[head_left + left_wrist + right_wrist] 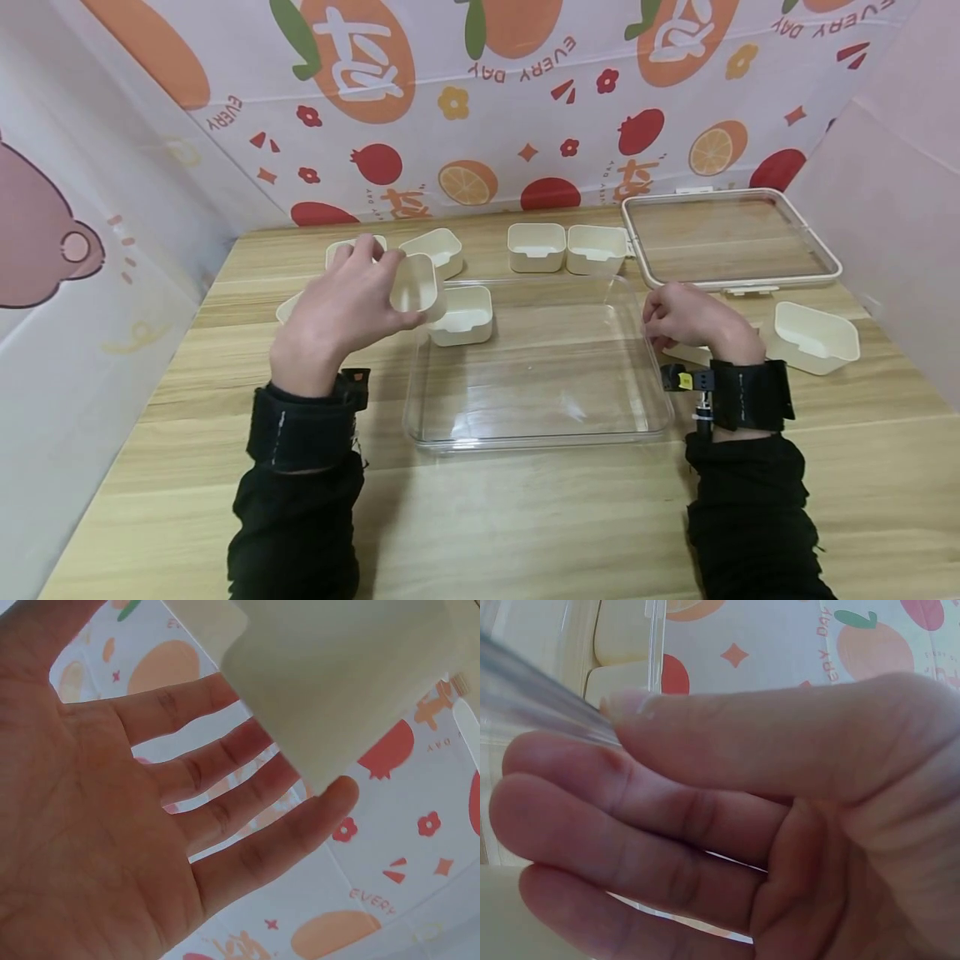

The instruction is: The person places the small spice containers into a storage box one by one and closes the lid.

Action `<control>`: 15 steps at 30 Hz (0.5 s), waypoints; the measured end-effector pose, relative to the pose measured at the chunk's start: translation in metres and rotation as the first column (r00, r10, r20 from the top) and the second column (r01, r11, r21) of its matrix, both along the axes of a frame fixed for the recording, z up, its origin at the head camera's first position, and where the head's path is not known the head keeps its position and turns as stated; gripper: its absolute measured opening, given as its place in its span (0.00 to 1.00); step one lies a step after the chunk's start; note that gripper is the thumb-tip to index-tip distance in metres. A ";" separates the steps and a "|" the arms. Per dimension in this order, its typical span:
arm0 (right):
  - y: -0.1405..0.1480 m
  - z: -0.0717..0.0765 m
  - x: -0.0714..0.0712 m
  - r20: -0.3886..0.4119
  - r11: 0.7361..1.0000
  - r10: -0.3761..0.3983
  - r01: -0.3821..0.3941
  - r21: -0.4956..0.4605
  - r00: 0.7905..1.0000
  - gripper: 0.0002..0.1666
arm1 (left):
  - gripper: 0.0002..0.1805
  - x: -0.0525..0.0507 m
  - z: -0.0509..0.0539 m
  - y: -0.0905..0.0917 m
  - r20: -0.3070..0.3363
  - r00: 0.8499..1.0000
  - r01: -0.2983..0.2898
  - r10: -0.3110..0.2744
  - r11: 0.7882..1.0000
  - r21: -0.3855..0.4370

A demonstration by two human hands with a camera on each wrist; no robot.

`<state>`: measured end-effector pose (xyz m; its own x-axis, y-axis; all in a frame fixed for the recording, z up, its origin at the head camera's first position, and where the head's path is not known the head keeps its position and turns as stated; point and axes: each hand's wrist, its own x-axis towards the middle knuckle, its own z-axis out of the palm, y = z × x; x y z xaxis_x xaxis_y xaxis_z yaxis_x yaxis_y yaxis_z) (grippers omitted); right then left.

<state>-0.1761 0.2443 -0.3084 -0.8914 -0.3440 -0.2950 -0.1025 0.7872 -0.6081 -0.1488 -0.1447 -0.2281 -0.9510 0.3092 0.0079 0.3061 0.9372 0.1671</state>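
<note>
My left hand grips a small cream box between thumb and fingers, above the left side of a clear plastic tray. In the left wrist view the box spans from the thumb to the fingertips. Another cream box sits in the tray's back left corner. On the tray's right edge, my right hand pinches the rim; the right wrist view shows the clear wall between thumb and fingers. A cream box lies partly hidden beneath that hand.
Two cream boxes, a left one and a right one, stand behind the tray. More stand at the back left, including a tilted box. A clear lid with a pale rim lies back right, with another box in front.
</note>
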 end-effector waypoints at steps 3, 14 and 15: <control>0.000 0.000 0.000 0.000 1.000 -0.001 0.001 0.002 1.000 0.05 | 0.39 -0.002 0.002 0.006 0.000 1.000 0.008 -0.008 1.000 -0.002; 0.000 0.000 0.000 -0.002 1.000 -0.007 0.007 0.014 1.000 0.05 | 0.36 -0.011 0.003 0.028 0.022 0.998 0.060 -0.059 0.998 -0.026; 0.000 0.001 0.000 -0.001 1.000 -0.006 0.006 0.015 1.000 0.05 | 0.36 -0.011 0.002 0.029 0.025 0.998 0.062 -0.062 0.998 -0.028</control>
<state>-0.1761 0.2441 -0.3079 -0.8938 -0.3343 -0.2990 -0.0986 0.7969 -0.5961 -0.1600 -0.1155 -0.2256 -0.9298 0.3672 -0.0243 0.3599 0.9211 0.1488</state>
